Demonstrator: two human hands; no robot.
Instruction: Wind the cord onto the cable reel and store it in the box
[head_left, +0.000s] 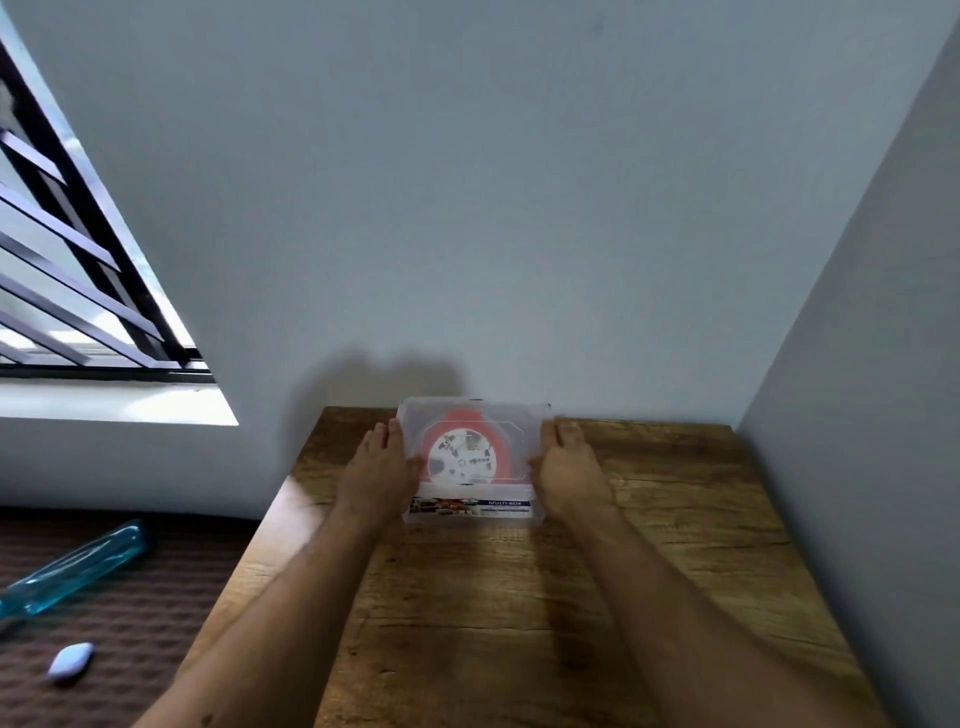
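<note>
Two forearms reaching out across the wooden tabletop (649, 545). Left hand (376, 470) and right hand (566, 470) spread flat, pressing the two short sides of the clear box (470, 512), clamping it between them. Could slip out or shove into the wall behind, given smooth plastic and only a palm squeeze. Red cable reel (462, 460) inside, under the lid, between both hands, cord seemingly wound; far tabletop edge.
</note>
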